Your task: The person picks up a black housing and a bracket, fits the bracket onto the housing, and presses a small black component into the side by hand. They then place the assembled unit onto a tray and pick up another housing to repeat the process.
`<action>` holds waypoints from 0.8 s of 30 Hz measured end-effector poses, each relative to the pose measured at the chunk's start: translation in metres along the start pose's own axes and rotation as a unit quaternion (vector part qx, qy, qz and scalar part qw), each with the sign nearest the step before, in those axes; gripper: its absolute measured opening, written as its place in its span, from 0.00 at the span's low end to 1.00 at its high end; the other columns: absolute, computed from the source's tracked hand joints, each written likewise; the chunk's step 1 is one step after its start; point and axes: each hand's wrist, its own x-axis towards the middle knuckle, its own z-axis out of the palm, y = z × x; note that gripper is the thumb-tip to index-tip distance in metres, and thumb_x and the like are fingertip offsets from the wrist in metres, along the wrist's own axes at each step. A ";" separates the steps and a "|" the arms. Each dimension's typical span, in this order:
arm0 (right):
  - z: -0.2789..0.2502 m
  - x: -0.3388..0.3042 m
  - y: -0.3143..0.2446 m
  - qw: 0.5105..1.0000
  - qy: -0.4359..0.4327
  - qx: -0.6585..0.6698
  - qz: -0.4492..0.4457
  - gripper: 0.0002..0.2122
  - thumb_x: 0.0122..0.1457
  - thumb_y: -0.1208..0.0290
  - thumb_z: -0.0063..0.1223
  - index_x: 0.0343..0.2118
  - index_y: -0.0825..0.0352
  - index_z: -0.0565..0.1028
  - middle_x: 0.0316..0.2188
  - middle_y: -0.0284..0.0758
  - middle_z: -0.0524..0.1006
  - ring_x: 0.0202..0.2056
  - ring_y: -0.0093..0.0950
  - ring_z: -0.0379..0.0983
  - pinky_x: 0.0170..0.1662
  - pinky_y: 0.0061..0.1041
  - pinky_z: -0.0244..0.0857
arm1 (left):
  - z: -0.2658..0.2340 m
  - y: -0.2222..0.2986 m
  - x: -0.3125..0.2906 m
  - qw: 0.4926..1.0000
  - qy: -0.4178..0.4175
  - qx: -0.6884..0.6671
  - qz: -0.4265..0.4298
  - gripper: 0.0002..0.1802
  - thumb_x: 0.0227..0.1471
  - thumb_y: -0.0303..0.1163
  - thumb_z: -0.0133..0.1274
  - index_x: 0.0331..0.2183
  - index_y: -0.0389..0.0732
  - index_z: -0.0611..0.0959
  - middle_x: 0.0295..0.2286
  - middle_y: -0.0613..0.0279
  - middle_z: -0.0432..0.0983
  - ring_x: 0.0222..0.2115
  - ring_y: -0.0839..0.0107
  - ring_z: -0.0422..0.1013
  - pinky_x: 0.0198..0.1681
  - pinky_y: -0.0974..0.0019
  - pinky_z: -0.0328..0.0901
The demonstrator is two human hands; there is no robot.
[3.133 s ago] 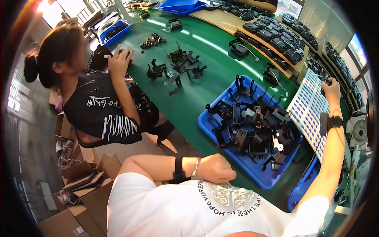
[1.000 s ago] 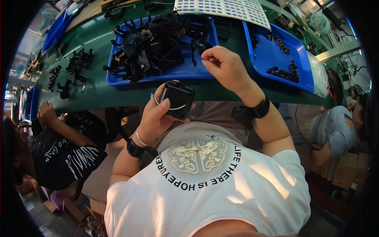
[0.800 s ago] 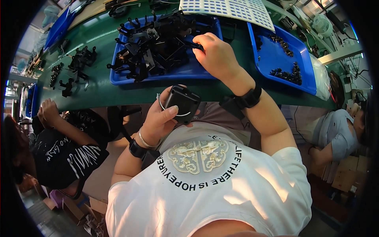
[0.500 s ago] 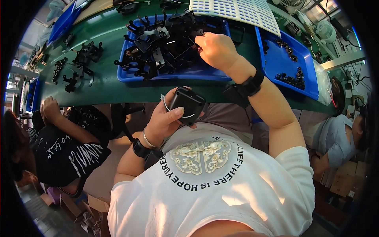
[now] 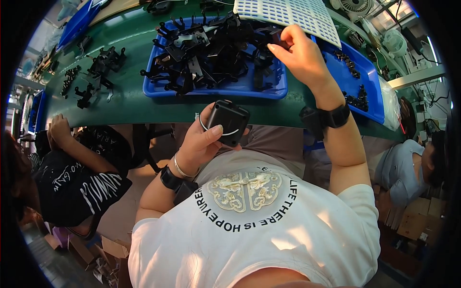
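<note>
My left hand [image 5: 201, 141] is wrapped round a black, rounded-square case [image 5: 226, 120] with a thin white cord across it, held just off the near table edge. My right hand [image 5: 305, 55] is over the right rim of a blue tray [image 5: 216, 91], fingers curled and thumb pointing left beside dark parts. Whatever lies between thumb and fingers is too dark to make out. Heaped in the tray are black brackets [image 5: 194, 67], some with shiny metal faces.
Right of my arm lies a second blue tray [image 5: 377, 91] with small black pieces. A white perforated board [image 5: 293, 17] lies behind. Loose black brackets [image 5: 105, 65] sit on the green table [image 5: 132, 108] at left. Another person's hands [image 5: 60, 127] rest at the table's left edge.
My right hand has moved right, from over the heap to the tray's right rim, and its grip looks looser. The black case in my left hand has shifted slightly.
</note>
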 end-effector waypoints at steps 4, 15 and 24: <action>-0.009 -0.027 -0.015 0.993 0.060 0.088 -0.058 0.16 0.48 0.73 0.61 0.39 0.69 0.68 0.24 0.33 0.69 0.21 0.21 0.64 0.24 0.17 0.60 | -0.004 0.003 0.003 1.000 -0.009 0.001 0.030 0.34 0.47 0.26 0.54 0.54 0.43 0.58 0.46 0.47 0.65 0.44 0.52 0.69 0.35 0.57 0.74; -0.002 -0.100 -0.047 0.920 0.006 -0.007 -0.393 0.19 0.36 0.72 0.62 0.37 0.56 0.76 0.31 0.30 0.68 0.26 0.25 0.63 0.31 0.23 0.61 | 0.002 0.011 0.007 0.993 0.027 0.100 0.060 0.35 0.46 0.23 0.56 0.53 0.41 0.59 0.44 0.51 0.66 0.43 0.60 0.70 0.38 0.60 0.73; 0.008 -0.107 -0.050 0.905 -0.015 -0.007 -0.424 0.19 0.34 0.70 0.60 0.35 0.49 0.79 0.29 0.27 0.65 0.26 0.24 0.60 0.34 0.25 0.60 | 0.002 0.005 0.006 0.977 0.020 0.195 0.086 0.33 0.46 0.24 0.56 0.53 0.40 0.61 0.43 0.54 0.68 0.41 0.66 0.70 0.39 0.62 0.72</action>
